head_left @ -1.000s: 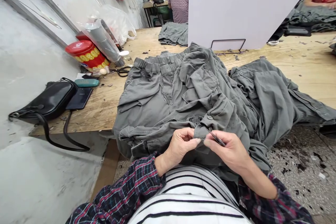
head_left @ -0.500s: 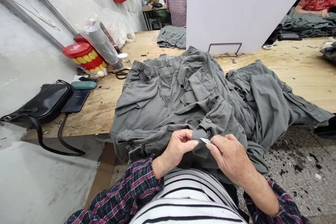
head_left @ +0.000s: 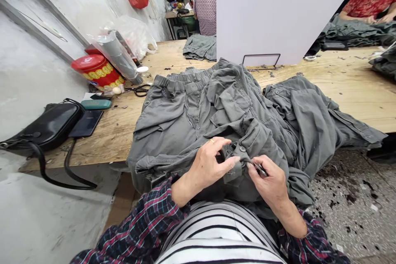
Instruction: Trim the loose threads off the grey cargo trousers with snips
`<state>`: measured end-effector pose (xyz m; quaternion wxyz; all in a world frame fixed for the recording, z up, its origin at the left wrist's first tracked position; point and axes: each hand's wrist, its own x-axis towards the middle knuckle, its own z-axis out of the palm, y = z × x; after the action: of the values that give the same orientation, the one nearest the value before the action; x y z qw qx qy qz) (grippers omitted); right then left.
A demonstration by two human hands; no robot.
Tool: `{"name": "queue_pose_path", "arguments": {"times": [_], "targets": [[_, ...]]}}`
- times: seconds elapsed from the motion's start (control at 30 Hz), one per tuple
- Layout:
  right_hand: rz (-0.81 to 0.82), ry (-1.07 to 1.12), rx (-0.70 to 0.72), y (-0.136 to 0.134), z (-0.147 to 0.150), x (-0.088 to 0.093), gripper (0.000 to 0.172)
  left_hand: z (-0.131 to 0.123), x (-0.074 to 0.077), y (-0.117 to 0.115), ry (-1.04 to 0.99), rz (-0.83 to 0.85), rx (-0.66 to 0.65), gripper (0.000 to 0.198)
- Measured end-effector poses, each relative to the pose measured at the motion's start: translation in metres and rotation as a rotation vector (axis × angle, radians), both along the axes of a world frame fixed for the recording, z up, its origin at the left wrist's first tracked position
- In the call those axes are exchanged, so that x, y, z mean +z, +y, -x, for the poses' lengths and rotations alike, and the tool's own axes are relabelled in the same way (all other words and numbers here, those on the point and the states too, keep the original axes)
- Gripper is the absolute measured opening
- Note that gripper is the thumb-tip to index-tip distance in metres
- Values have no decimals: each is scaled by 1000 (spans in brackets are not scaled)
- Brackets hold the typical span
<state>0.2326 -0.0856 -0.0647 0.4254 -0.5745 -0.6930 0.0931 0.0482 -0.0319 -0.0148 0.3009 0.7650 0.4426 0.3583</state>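
A pair of gray-green trousers [head_left: 173, 119] with an elastic waistband lies spread over the table edge and hangs down toward my lap. My left hand [head_left: 206, 165] is at a buttoned leg tab, thumb and forefinger apart, the thumb resting by the cloth; its other fingers are partly hidden. Beside it on the right, my right hand [head_left: 272, 181] is closed, pinching the cloth near the button [head_left: 243, 148]. In that hand are small thread snips [head_left: 260, 169], whose blades are mostly hidden by the fingers.
A second gray-green garment [head_left: 309, 111] lies to the right. On the left are a black handbag [head_left: 58, 121], a phone [head_left: 86, 123], scissors [head_left: 139, 90] and a red tin [head_left: 95, 70]. A white board [head_left: 284, 12] stands behind. Two people work farther off.
My left hand has loosened from its pinch and its fingers have spread. My right hand has turned, so the bright blade no longer shows, and now pinches the cloth. The view has shifted slightly.
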Motion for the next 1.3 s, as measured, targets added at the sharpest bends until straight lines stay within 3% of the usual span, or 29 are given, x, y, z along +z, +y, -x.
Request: {"name": "queue_pose_path", "arguments": {"times": [0.07,0.2,0.37,0.47,0.8,0.93,1.03,1.17,1.3], "targets": [[-48,-7,31,-2,0,1,5,-7,1,9,84,91,-32,43],[-86,-45,72,-5,-1,2,6,-21,-2,16,122,260,-124,20],[-22,-127,34,-6,-11,11,10,-19,-4,11,-411,761,-144,23],[1,-207,27,-4,-16,23,21,-13,-2,8,-627,918,-112,25],[4,-481,38,5,-3,46,29,-9,0,4,-717,927,-77,29],[113,-295,98,7,-10,47,35,-7,-4,8,-761,974,-60,28],[111,-187,86,4,-7,43,26,-7,-8,10,-800,1007,-63,29],[49,-153,97,3,5,40,15,-6,-9,11,-795,950,-75,25],[160,55,108,4,9,47,18,-4,-7,10,-770,901,-127,22]]}}
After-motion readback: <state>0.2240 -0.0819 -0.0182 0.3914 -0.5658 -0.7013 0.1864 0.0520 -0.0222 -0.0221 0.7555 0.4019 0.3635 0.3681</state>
